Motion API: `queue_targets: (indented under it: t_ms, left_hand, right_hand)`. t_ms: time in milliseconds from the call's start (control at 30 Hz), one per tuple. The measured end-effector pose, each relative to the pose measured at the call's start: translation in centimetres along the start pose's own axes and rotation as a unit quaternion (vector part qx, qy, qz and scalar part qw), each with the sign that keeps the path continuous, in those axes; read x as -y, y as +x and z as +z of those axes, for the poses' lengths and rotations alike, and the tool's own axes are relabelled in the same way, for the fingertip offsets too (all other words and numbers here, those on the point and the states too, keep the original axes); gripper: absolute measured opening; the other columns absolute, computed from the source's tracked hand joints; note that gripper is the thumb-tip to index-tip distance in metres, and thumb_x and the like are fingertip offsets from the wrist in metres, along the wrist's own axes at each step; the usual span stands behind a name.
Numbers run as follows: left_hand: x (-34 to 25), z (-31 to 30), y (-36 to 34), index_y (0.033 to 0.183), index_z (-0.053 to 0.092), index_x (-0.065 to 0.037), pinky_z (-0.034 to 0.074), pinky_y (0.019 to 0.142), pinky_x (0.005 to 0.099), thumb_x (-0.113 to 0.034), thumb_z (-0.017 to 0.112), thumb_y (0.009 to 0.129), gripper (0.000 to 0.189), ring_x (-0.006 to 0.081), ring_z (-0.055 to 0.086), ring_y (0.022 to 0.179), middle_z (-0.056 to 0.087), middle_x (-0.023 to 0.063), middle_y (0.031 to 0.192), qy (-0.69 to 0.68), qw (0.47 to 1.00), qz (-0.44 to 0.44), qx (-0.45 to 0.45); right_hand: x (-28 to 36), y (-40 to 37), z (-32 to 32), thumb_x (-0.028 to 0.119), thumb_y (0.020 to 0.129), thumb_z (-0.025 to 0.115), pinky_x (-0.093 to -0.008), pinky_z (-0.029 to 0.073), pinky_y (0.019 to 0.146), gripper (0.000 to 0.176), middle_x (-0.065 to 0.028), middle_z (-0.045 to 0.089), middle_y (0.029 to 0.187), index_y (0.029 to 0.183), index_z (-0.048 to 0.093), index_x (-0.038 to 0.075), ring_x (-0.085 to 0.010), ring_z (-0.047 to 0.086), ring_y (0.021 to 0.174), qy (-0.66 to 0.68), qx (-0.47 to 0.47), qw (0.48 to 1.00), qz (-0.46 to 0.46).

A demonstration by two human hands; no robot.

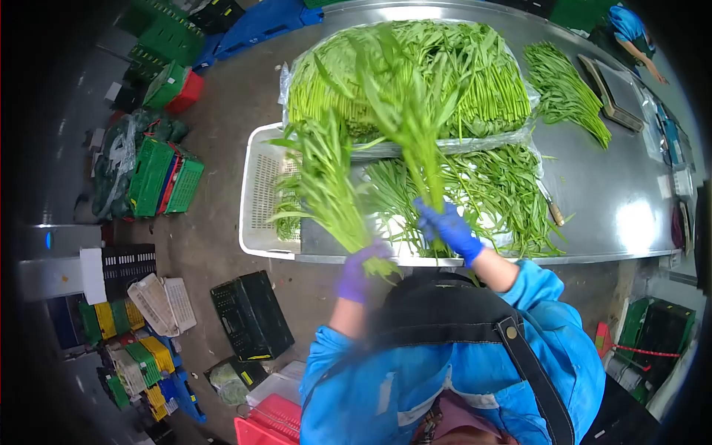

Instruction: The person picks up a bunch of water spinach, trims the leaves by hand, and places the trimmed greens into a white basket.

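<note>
My left hand (360,271), in a purple-blue glove and slightly blurred, is closed around the stem end of a bunch of water spinach (330,185), whose leaves point up and away. In a blue glove, my right hand (449,230) grips the stems of a second, upright bunch (415,126). Beyond both hands lies a large pile of water spinach (482,81) on clear plastic. Loose leafy stems (504,193) are spread over the near part of the table, beside my right hand. Left of the bunches stands a white perforated basket (247,200) with some greens inside.
On the metal table (608,178) lie a knife (556,213) with a wooden handle, another bunch of greens (564,89) and a flat device like a scale (612,93). A co-worker's arm (638,52) shows at far right. A black crate (252,315) stands on the floor.
</note>
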State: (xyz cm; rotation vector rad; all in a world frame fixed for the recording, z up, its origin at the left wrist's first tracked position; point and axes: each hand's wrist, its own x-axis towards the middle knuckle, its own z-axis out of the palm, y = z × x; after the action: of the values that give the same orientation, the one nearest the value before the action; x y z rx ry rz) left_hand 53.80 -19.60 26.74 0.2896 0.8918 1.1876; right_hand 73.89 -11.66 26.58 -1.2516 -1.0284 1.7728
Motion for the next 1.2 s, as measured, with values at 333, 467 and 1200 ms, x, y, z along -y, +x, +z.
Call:
queue_targets:
  t_ms: [333,467,1200]
  left_hand:
    - [12.7,-9.1,1.6,0.124,0.04,-0.002,0.042,0.091,0.0354,-0.009,0.047,0.087,0.038,0.0196,0.048,0.109,0.049,0.0113,0.117,0.117,0.99,-0.014,0.082]
    - [8.5,-3.5,0.6,0.127,0.037,-0.003,0.04,0.094,0.0388,-0.014,0.041,0.089,0.04,0.024,0.046,0.112,0.045,0.0134,0.122,0.153,0.982,0.028,0.107]
    - [10.8,-3.6,2.6,0.117,0.046,0.0,0.045,0.087,0.0405,-0.017,0.045,0.088,0.033,0.0272,0.056,0.1,0.055,0.0154,0.109,-0.152,0.968,-0.198,0.007]
  right_hand:
    - [-10.2,0.0,1.4,0.057,0.085,0.041,-0.0447,0.043,0.077,0.065,-0.0251,0.057,0.089,0.102,0.054,-0.004,-0.0396,0.055,0.084,-0.447,0.069,0.892,-0.01]
    - [-5.1,-0.8,1.5,0.052,0.081,0.048,-0.0438,0.046,0.068,0.053,-0.019,0.059,0.086,0.094,0.058,0.002,-0.0329,0.058,0.078,-0.59,0.035,0.803,-0.08]
    - [-6.5,3.1,-1.4,0.024,0.083,0.059,-0.0271,0.046,0.053,0.02,-0.0041,0.056,0.077,0.092,0.053,0.007,-0.0139,0.053,0.061,0.161,0.066,0.961,0.216]
